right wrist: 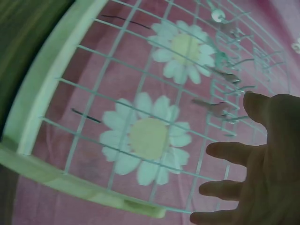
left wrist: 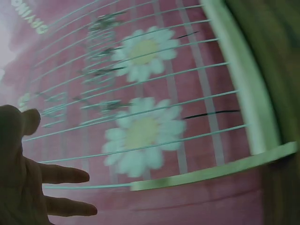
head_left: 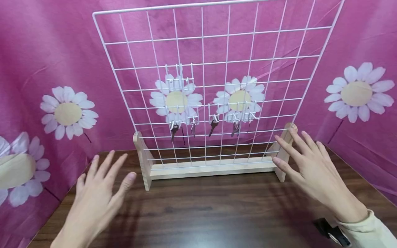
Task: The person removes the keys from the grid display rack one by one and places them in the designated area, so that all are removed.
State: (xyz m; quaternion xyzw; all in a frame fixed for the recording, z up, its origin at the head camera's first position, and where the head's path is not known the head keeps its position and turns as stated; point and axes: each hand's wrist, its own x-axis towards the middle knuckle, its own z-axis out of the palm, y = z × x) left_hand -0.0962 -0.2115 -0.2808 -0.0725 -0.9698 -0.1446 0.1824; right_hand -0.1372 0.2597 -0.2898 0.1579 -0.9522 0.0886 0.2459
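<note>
A white wire grid rack (head_left: 203,36) stands upright in a pale wooden base (head_left: 214,168). Small white hooks hang on its lower middle, with several keys on them, among them a dark key (head_left: 213,126) and another key (head_left: 174,131) to its left. Higher up, a white hook piece (head_left: 179,80) carries no key. My left hand (head_left: 97,196) hovers left of the base, fingers spread, holding nothing. At the right side, my right hand (head_left: 313,168) is spread too, its fingertips overlapping the right wooden upright (head_left: 286,137) in the head view. Both wrist views show straight, apart fingers.
Everything stands on a dark brown wooden table (head_left: 198,213). Behind and at both sides hangs a pink cloth (head_left: 62,41) printed with large white daisies. A black strap-like piece (head_left: 332,232) shows by the right sleeve (head_left: 369,229).
</note>
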